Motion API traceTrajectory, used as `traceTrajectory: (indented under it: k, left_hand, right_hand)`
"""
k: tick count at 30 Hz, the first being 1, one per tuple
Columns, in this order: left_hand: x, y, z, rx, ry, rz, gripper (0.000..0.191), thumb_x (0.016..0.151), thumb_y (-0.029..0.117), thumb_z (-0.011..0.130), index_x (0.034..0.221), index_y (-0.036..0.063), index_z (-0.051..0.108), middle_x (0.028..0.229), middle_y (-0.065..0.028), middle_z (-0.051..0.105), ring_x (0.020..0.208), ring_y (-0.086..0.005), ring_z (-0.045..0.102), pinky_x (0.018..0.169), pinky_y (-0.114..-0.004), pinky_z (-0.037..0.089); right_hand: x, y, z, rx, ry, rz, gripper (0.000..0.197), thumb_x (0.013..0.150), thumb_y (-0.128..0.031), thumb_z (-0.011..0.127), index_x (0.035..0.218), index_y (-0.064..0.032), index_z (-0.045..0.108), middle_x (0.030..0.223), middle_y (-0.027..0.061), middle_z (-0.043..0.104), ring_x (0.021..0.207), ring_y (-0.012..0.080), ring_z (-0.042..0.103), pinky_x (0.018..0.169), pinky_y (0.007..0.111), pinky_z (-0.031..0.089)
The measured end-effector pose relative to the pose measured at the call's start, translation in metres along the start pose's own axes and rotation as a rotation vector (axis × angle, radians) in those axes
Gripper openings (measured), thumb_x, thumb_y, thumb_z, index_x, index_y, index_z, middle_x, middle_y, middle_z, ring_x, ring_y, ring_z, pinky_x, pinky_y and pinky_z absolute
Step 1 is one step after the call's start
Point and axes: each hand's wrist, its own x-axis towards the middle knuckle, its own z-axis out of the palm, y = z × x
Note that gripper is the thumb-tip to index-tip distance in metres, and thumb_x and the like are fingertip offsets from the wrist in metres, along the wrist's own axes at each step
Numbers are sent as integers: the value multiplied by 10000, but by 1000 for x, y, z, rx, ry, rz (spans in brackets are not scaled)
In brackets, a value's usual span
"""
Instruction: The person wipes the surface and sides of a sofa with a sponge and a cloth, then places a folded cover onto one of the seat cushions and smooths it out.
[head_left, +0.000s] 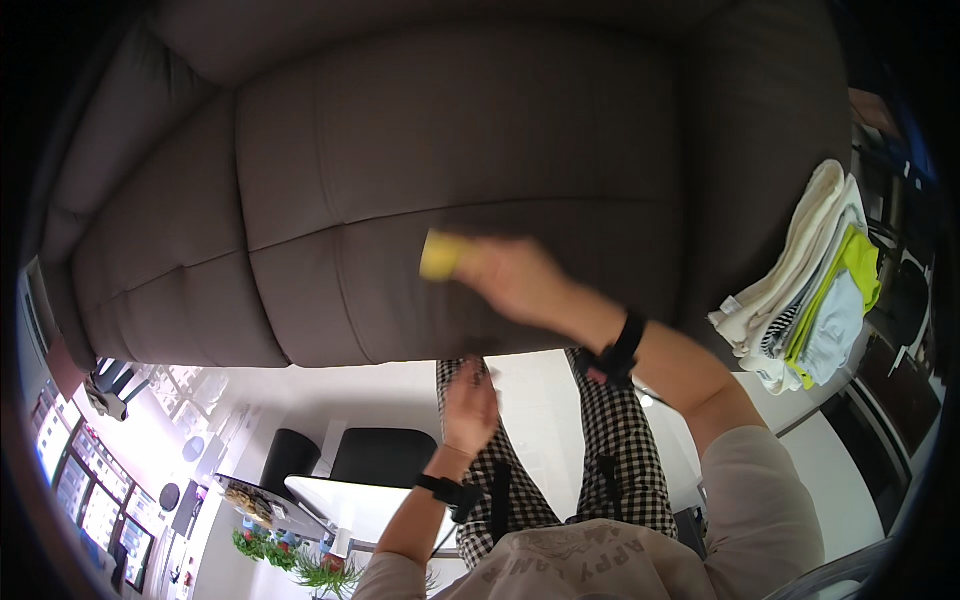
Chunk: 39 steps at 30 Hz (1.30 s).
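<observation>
My right hand (517, 277) is stretched over the seat of a brown leather sofa (465, 135), its fingers closed on a small yellow sponge or folded cloth (442, 256). Motion blurs both, so I cannot tell which it is, nor whether it touches the seat. Nearer to me, my left hand (471, 405) hangs over my left knee, just off the sofa's front edge. That hand is blurred too; no object shows in it, and how far its fingers are closed is unclear.
A stack of folded clothes (810, 300), cream, lime green and pale blue, lies over the sofa's arm at the right. Behind me at the lower left are a black chair (382, 456), a white table (360, 510) and potted plants (281, 553). Windows are at the far left.
</observation>
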Motion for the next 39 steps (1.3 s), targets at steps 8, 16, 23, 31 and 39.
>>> traceTrajectory:
  k: [8,16,23,31,39]
  left_hand:
    - [125,-60,-37,143,336,-775,941,812,591,503,1436,104,-7,1437,-309,-102,1336,-480,-25,1012,-644,101]
    - [163,-102,-11,976,-579,-1386,939,760,794,139,1426,192,-137,1470,-236,-105,1370,-384,-55,1023,-636,119]
    - [169,-98,-3,344,122,-1269,950,772,774,184,1413,172,-174,1447,-253,-182,1358,-397,-116,1011,-658,101]
    - [164,-100,-15,357,99,-1303,957,766,782,173,1408,170,-187,1444,-253,-190,1356,-393,-132,1013,-655,98]
    - [169,-100,-12,334,182,-1284,947,773,776,175,1412,173,-177,1448,-245,-187,1358,-384,-137,1011,-660,78]
  right_hand:
    - [50,103,-102,-538,712,-144,268,828,-73,531,1091,-37,569,1163,150,555,1072,355,514,892,419,442]
    - [-143,55,64,-34,-360,-169,357,873,-207,554,1219,-126,520,1264,50,519,1146,213,512,963,363,441]
    - [-21,84,-139,-324,735,-178,382,780,-35,624,1156,-57,562,1200,133,554,1153,314,493,966,360,419]
    - [66,174,-217,-908,617,-4,513,890,-362,509,1328,-116,405,1389,72,383,1282,262,351,1023,372,363]
    - [48,176,-210,-828,642,-118,375,913,-296,472,1221,-88,518,1281,77,502,1163,243,488,957,373,424]
